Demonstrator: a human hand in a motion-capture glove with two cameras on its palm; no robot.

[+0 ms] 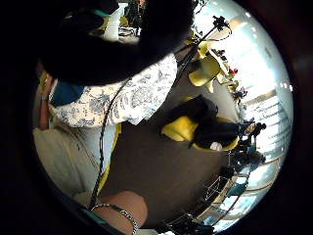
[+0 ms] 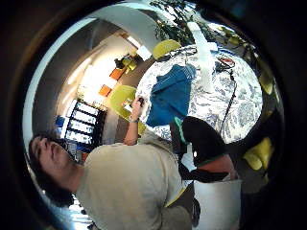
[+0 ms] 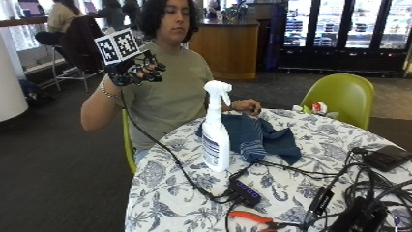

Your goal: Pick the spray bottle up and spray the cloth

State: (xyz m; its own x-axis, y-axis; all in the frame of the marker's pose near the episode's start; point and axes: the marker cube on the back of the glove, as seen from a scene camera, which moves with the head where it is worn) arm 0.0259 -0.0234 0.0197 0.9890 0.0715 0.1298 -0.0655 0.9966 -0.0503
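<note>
Spray bottle [image 3: 215, 126] stands upright on the desk [image 3: 302, 186] beside the cloth [image 3: 257, 137]; gloved grip [image 3: 136, 69] (raised, fingers relaxed, empty) should descend onto its neck.

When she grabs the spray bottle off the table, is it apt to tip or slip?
The spray bottle is tall and narrow and stands upright on a cloth-covered table, so a sideways bump would probably tip it. Its smooth white plastic may be slippery. The gloved right hand is raised, away from it.
</note>
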